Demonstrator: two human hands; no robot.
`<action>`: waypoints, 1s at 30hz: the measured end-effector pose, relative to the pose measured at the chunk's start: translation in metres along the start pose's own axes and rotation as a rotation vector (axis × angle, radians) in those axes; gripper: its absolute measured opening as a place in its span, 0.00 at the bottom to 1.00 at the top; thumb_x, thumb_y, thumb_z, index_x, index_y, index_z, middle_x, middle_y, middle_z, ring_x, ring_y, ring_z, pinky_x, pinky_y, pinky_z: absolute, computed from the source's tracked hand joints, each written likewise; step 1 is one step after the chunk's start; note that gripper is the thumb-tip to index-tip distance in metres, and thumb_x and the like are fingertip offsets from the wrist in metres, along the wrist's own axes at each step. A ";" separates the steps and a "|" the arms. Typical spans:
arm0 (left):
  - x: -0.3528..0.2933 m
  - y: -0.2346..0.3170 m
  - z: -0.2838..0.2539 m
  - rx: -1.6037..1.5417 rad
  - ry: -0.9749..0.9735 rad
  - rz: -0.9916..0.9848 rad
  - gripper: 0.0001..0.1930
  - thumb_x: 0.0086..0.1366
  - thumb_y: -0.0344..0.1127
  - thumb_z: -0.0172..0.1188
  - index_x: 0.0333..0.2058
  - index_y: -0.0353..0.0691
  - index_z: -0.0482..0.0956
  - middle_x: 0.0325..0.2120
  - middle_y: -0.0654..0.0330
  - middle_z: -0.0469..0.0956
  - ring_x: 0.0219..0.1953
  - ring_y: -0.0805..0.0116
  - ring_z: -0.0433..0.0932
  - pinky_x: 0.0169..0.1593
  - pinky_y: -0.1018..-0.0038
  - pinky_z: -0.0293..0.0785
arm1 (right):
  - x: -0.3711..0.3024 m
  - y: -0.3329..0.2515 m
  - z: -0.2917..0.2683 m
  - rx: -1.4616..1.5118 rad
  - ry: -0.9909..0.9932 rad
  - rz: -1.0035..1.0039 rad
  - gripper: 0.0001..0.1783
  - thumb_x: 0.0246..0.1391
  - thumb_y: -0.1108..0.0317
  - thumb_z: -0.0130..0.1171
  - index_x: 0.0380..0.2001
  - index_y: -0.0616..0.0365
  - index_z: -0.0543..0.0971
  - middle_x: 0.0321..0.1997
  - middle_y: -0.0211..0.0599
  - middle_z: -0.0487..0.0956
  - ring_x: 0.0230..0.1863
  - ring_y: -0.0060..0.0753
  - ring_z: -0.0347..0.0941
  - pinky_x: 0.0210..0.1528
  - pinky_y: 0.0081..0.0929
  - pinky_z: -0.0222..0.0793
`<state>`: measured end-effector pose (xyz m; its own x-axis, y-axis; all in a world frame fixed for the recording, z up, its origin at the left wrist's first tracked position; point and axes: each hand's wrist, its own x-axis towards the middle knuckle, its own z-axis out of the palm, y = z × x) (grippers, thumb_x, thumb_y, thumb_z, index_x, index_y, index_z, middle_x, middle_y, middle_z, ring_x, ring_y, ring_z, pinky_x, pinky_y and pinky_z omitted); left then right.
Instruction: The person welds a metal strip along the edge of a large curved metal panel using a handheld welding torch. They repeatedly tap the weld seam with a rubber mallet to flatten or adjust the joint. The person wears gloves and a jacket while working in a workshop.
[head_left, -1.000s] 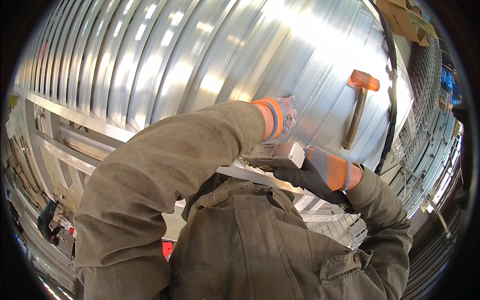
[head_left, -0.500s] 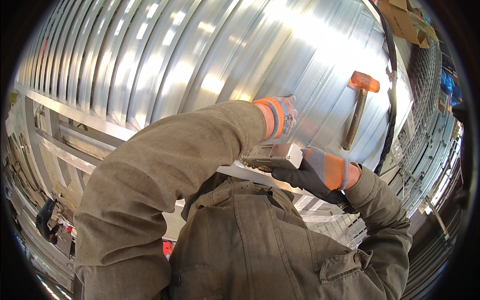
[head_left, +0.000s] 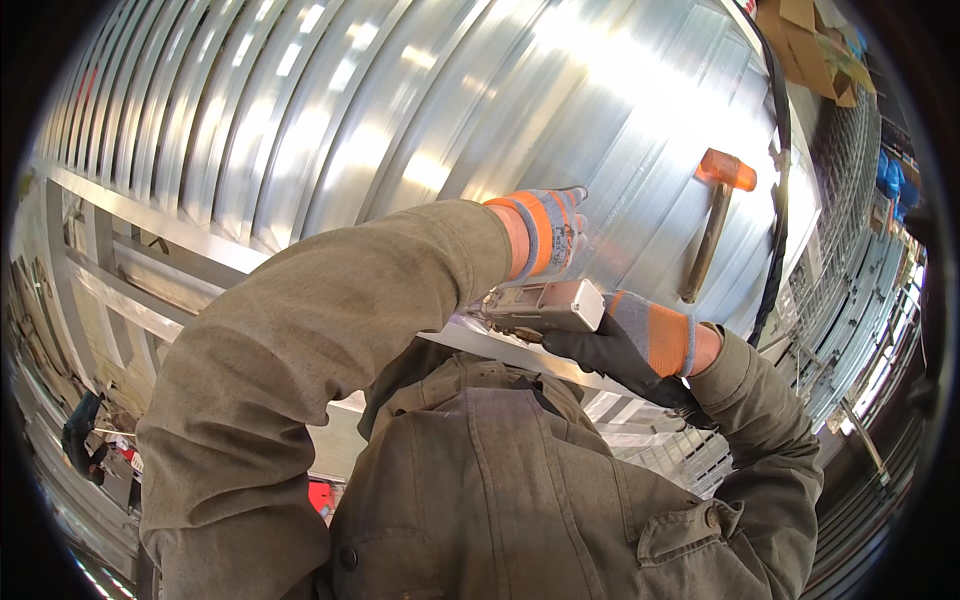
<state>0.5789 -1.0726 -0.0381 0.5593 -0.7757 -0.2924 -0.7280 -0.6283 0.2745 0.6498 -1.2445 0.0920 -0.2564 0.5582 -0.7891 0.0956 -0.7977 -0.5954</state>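
My left hand (head_left: 545, 230), in a grey and orange glove, reaches across my front onto the silver metal profiles (head_left: 440, 110). Its fingers are stretched out and rest on them, with nothing visibly gripped. In my right hand (head_left: 640, 340), gloved in grey, orange and black, is a boxy silver metal hand tool (head_left: 548, 306). That tool sits at the near edge of the profiles, just below my left hand; its far end is partly hidden by my left sleeve. To the right, a mallet (head_left: 716, 218) with an orange head and worn handle lies on the profiles.
A metal frame (head_left: 150, 235) carries the row of profiles, with gaps between those on the left. Along the right edge runs a black cable (head_left: 782, 170). Beyond it are wire mesh (head_left: 845, 165), a cardboard box (head_left: 800, 45) and stacked long metal lengths (head_left: 850, 300).
My left hand has shifted a little to the left along the profiles. The silver tool in my right hand has barely moved, and the mallet lies in the same place.
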 end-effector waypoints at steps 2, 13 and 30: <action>-0.003 0.001 -0.003 0.021 -0.059 0.008 0.26 0.69 0.45 0.76 0.64 0.47 0.88 0.65 0.59 0.86 0.73 0.52 0.79 0.80 0.56 0.70 | -0.004 -0.001 -0.001 0.020 0.007 0.009 0.29 0.86 0.44 0.54 0.78 0.43 0.81 0.38 0.36 0.85 0.36 0.30 0.79 0.43 0.38 0.78; -0.122 -0.041 0.022 -0.226 0.915 -0.654 0.19 0.70 0.37 0.76 0.57 0.45 0.88 0.65 0.54 0.85 0.66 0.48 0.84 0.71 0.54 0.81 | -0.008 -0.009 -0.004 -0.014 -0.001 0.040 0.30 0.85 0.44 0.57 0.79 0.44 0.78 0.36 0.33 0.84 0.34 0.27 0.77 0.39 0.35 0.76; -0.465 0.024 0.230 -0.654 1.762 -2.106 0.30 0.82 0.61 0.67 0.62 0.37 0.88 0.51 0.60 0.89 0.49 0.68 0.83 0.53 0.69 0.79 | -0.016 -0.001 -0.006 0.081 0.012 0.070 0.30 0.83 0.51 0.64 0.78 0.54 0.80 0.39 0.31 0.84 0.34 0.21 0.74 0.38 0.31 0.74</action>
<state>0.2097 -0.7130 -0.1063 -0.1528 0.9880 -0.0237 0.5005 0.0981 0.8602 0.6596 -1.2508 0.1043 -0.2402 0.5029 -0.8303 0.0349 -0.8503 -0.5251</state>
